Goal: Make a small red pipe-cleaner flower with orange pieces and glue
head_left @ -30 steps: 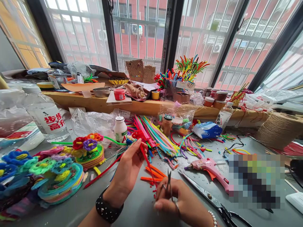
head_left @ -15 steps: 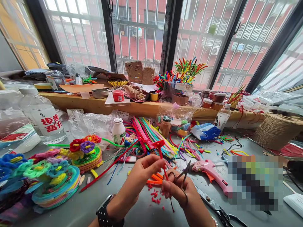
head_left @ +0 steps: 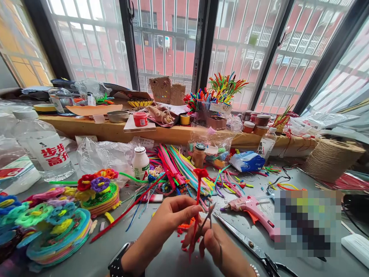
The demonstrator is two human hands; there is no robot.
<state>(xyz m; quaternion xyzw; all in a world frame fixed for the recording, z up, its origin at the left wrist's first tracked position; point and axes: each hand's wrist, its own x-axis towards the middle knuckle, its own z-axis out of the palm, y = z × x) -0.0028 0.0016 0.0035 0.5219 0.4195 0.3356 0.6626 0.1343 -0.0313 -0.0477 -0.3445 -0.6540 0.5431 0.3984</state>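
Observation:
My left hand (head_left: 172,217) pinches a red pipe cleaner (head_left: 198,194) upright between thumb and fingertips. Its top end is bunched into a small red knot, and its thin lower end hangs down in front of my right hand (head_left: 211,242). Small scissors (head_left: 208,220) sit in my right hand, fingers through the handle loops, blades pointing up beside the stem. Whether the blades touch the stem, I cannot tell. Red fuzz clippings (head_left: 184,232) and orange pieces lie on the table just behind the hands.
Finished pipe-cleaner flowers (head_left: 57,215) crowd the left. Loose pipe cleaners (head_left: 175,165) spread across the middle. Large shears (head_left: 250,244) and a pink glue gun (head_left: 253,209) lie on the right. Bottles, a twine spool (head_left: 331,159) and a laden wooden ledge (head_left: 109,132) stand behind.
The pipe cleaner now stands straighter, its knotted top clear above my left hand. My right hand has shifted slightly down, its fingers loosened, with the scissors more upright. The camera view has shifted slightly.

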